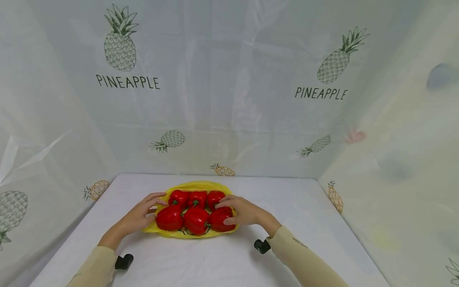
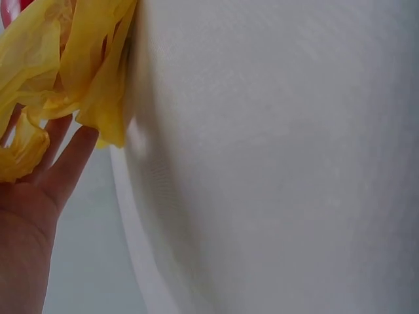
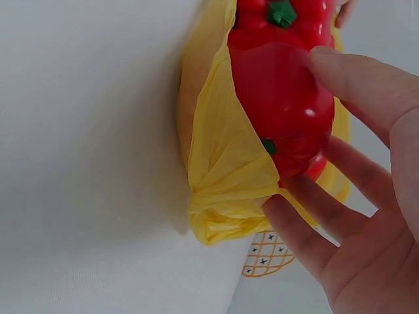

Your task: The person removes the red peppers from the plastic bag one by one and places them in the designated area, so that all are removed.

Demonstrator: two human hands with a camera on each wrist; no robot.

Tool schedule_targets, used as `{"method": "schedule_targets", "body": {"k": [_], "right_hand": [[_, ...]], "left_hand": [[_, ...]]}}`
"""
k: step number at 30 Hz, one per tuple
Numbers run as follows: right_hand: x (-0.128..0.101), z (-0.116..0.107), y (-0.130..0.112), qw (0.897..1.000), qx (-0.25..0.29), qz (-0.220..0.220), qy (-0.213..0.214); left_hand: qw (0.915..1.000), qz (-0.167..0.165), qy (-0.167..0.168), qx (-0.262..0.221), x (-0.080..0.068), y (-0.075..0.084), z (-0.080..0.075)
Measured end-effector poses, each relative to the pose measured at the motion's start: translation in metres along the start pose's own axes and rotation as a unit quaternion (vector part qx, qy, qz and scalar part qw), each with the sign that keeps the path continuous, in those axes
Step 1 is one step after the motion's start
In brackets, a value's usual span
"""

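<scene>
Several red bell peppers [image 1: 196, 220], shiny with green stems, lie in two rows in a yellow plastic bag [image 1: 201, 185] that is spread open under and around them. My left hand [image 1: 139, 213] is at the bag's left end, beside the front-left pepper, fingers apart. In the left wrist view, crumpled yellow plastic [image 2: 98, 72] hangs over its fingers. Over the right end reaches my right hand [image 1: 244, 211]. Its thumb touches a red pepper [image 3: 278, 91] in the right wrist view, while its spread fingers lie along that pepper's end and the bag's knotted-looking corner [image 3: 229, 216].
The bag sits toward the back of a white-covered table [image 1: 201, 263]. A pale curtain [image 1: 222, 79] with pineapple prints surrounds the table at the back and sides. Black wrist mounts [image 1: 124, 261] stick out from both sleeves.
</scene>
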State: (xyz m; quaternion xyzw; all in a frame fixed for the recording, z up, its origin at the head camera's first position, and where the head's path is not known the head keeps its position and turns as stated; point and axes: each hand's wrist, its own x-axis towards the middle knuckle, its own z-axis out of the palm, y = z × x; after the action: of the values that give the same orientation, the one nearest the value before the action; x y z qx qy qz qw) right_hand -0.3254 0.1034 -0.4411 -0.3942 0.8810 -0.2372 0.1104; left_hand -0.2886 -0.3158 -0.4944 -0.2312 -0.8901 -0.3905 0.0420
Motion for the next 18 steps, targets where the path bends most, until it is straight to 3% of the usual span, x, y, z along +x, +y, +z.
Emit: {"method": "schedule_targets", "body": {"k": [12, 18], "right_hand": [[-0.0024, 0.0026, 0.0026, 1.000, -0.005, 0.002, -0.008], [-0.0025, 0.0022, 0.0035, 1.000, -0.012, -0.001, -0.020]], "left_hand": [[0.9995, 0.018, 0.001, 0.026, -0.0038, -0.0030, -0.0005], [0.9998, 0.008, 0.000, 0.018, -0.0042, -0.0036, 0.0008]]}}
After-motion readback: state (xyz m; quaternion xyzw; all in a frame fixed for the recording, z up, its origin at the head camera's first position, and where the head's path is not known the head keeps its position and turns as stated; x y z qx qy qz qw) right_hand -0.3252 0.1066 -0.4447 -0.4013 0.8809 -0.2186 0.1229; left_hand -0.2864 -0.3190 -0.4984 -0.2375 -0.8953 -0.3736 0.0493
